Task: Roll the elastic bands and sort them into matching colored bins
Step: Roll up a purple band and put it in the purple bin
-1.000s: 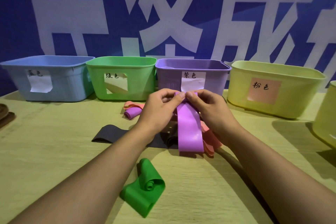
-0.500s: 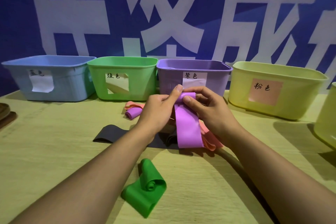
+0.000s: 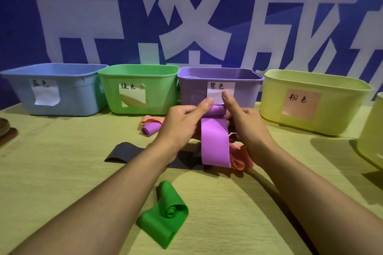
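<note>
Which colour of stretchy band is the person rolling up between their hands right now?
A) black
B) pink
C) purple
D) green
C: both hands, left and right, pinch the rolled top of the purple band, whose loose end hangs down, while the green band, black band and pink band lie on the table.

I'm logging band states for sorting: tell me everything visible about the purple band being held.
The purple band is a smooth, flat, rubbery-looking strip. Its top end is rolled into a small coil, pinched between the left hand and right hand in front of the purple bin. The unrolled rest hangs down, its lower end over the pink and black bands.
</note>
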